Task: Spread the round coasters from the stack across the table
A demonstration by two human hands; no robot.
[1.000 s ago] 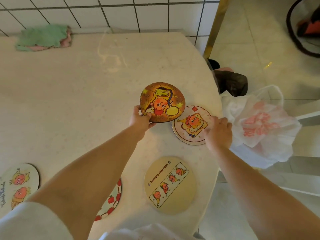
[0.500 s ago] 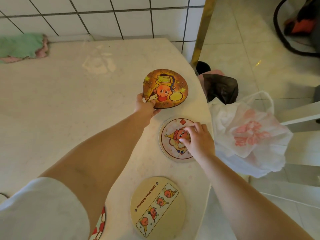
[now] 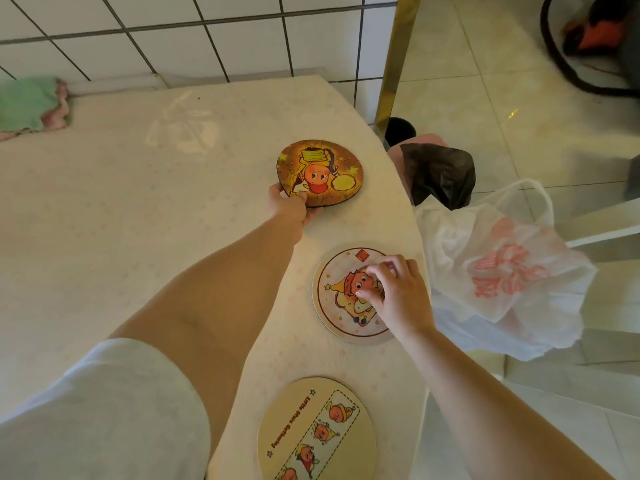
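My left hand (image 3: 289, 207) grips the near edge of a small stack of round coasters (image 3: 322, 171), held just above the table (image 3: 138, 202); the top one is orange-brown with a cartoon figure. My right hand (image 3: 398, 296) has curled fingertips pressed on a pale cartoon coaster (image 3: 332, 299) that lies flat near the table's right edge. A tan coaster (image 3: 311, 431) with a dashed strip of figures lies closer to me.
A green and pink cloth (image 3: 27, 103) lies at the table's far left by the tiled wall. Off the curved right edge sit a white plastic bag (image 3: 502, 271) and a dark bag (image 3: 440, 174) over the tiled floor.
My left hand carried the stack further away from the pale coaster. My right hand moved from that coaster's rim onto its face, with the coaster now flat on the table.
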